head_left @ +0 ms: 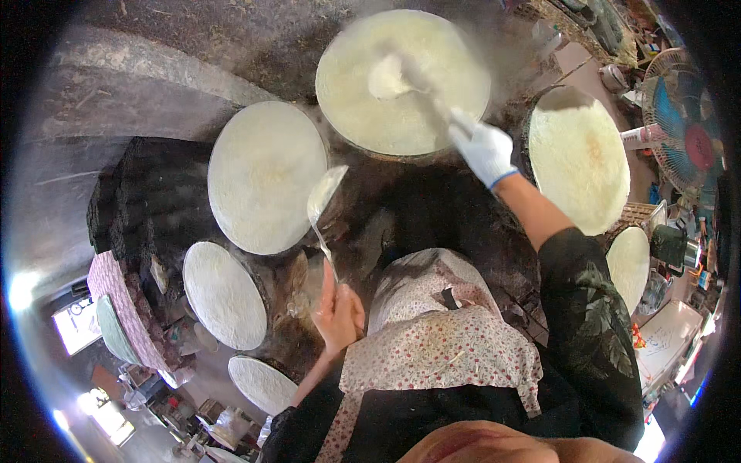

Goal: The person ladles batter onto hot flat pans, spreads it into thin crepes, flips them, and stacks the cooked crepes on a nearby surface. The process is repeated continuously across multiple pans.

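My left hand is closed around the handle of a large metal spoon, its bowl coated with pale batter. The spoon's bowl overlaps the edge of a round, pale sheet on the left. My right hand, in a white glove with a blue cuff, grips a long-handled tool smeared by motion. At its far end a whitish rounded patch shows over the far round sheet of batter; I cannot tell whether it is the tool's head or batter. Haze hangs over that sheet.
More pale rounds stand about me: one at right, one farther right, and two at lower left. Dark stove surface lies between them. A fan stands at far right, beside a cluttered table.
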